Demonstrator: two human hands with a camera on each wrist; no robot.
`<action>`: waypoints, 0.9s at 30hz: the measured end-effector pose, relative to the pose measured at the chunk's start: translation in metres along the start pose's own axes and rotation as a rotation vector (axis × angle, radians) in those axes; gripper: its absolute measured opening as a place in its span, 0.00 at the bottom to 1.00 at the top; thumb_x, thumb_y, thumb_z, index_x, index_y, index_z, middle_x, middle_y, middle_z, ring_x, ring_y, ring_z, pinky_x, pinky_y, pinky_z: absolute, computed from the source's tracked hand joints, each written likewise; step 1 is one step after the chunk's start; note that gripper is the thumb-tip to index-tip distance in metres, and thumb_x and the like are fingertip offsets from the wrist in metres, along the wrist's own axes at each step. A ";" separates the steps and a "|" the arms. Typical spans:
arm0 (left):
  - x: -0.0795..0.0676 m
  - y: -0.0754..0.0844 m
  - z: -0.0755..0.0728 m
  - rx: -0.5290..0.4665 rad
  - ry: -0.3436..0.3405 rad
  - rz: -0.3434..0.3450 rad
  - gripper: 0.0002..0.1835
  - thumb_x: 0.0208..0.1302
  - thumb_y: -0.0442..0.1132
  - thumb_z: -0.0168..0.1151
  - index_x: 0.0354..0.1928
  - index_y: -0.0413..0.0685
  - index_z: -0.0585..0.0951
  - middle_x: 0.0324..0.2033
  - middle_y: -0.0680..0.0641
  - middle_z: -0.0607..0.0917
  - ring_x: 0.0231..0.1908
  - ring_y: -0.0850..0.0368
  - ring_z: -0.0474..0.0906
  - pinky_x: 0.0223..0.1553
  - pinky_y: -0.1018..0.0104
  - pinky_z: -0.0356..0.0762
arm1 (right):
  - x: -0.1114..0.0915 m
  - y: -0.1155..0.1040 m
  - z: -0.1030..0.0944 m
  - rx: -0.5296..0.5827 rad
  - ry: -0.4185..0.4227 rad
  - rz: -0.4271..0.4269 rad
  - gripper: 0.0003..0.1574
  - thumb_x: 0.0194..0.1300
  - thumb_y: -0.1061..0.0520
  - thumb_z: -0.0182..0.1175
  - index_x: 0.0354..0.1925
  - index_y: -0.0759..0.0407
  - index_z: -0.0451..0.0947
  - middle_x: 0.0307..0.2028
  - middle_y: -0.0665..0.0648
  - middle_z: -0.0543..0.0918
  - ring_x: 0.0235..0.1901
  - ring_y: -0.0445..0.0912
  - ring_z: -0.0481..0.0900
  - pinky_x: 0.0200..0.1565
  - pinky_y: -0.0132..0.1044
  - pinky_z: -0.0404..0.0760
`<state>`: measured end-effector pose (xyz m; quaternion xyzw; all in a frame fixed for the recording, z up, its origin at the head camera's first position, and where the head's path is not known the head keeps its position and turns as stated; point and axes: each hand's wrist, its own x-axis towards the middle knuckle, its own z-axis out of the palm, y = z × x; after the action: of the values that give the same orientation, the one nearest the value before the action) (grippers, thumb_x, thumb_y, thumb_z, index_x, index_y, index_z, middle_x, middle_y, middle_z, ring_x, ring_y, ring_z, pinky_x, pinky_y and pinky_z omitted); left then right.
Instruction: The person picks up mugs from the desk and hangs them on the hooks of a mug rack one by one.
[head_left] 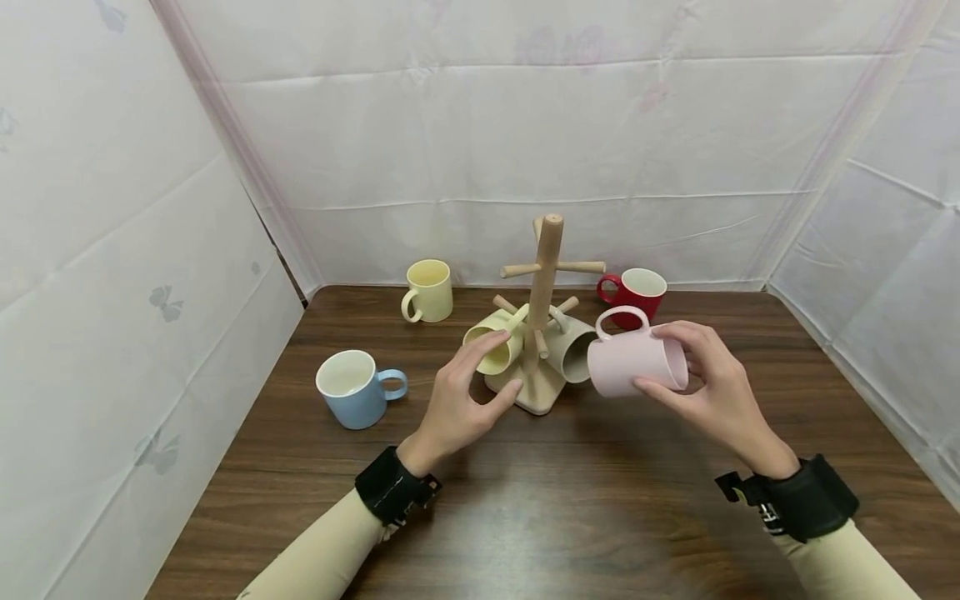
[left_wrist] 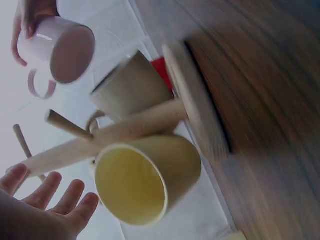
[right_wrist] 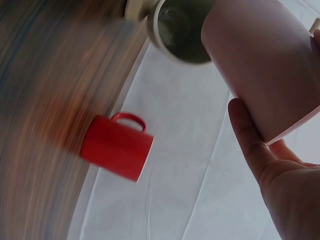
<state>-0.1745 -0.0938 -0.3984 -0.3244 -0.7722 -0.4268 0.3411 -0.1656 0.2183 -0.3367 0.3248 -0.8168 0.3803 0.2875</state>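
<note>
My right hand (head_left: 712,392) grips a pink mug (head_left: 630,364) by its body, thumb on the near side. The mug is held on its side in the air, handle up, just right of the wooden mug rack (head_left: 550,250). My left hand (head_left: 465,400) is beside the rack, its thumb and fingers spread and holding nothing. Close by its fingertips, a pale yellow mug (left_wrist: 145,180) hangs tilted on a lower peg. A grey-beige mug (head_left: 573,350) hangs on the rack's right side, partly behind the post. The rack's upper pegs (head_left: 581,267) are bare.
A blue mug (head_left: 354,396) stands upright on the brown table (head_left: 570,517) at the left. Another yellow mug (head_left: 431,292) stands at the back left, and a red mug (head_left: 637,293) behind the pink one. White sheeting (head_left: 480,133) encloses the table's back and sides.
</note>
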 end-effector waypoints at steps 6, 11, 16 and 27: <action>0.000 0.007 0.004 -0.040 -0.037 -0.022 0.30 0.58 0.48 0.62 0.63 0.52 0.68 0.57 0.51 0.74 0.57 0.54 0.67 0.55 0.56 0.68 | 0.001 -0.010 0.009 0.094 0.001 -0.027 0.44 0.31 0.69 0.75 0.52 0.66 0.72 0.49 0.64 0.73 0.45 0.50 0.71 0.41 0.26 0.76; 0.002 0.020 0.005 -0.128 -0.054 -0.032 0.30 0.55 0.43 0.65 0.60 0.45 0.70 0.55 0.46 0.76 0.53 0.54 0.72 0.51 0.54 0.73 | 0.001 -0.015 0.018 0.167 -0.006 -0.050 0.44 0.30 0.70 0.75 0.51 0.67 0.72 0.49 0.64 0.73 0.45 0.49 0.72 0.41 0.26 0.76; 0.010 0.045 -0.001 -0.234 -0.078 -0.070 0.31 0.51 0.35 0.67 0.59 0.39 0.70 0.53 0.39 0.77 0.50 0.51 0.74 0.44 0.48 0.76 | 0.002 -0.022 0.025 0.214 -0.008 -0.076 0.44 0.30 0.71 0.75 0.51 0.69 0.71 0.49 0.66 0.73 0.46 0.50 0.72 0.40 0.28 0.77; 0.011 0.053 0.002 -0.353 -0.162 -0.128 0.36 0.49 0.31 0.69 0.61 0.33 0.66 0.55 0.35 0.74 0.50 0.48 0.74 0.45 0.50 0.76 | 0.001 -0.033 0.039 0.327 -0.044 -0.077 0.43 0.32 0.71 0.74 0.51 0.70 0.69 0.50 0.67 0.72 0.48 0.52 0.72 0.40 0.35 0.79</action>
<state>-0.1394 -0.0677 -0.3672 -0.3625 -0.7293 -0.5490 0.1879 -0.1502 0.1699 -0.3431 0.4067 -0.7369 0.4898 0.2273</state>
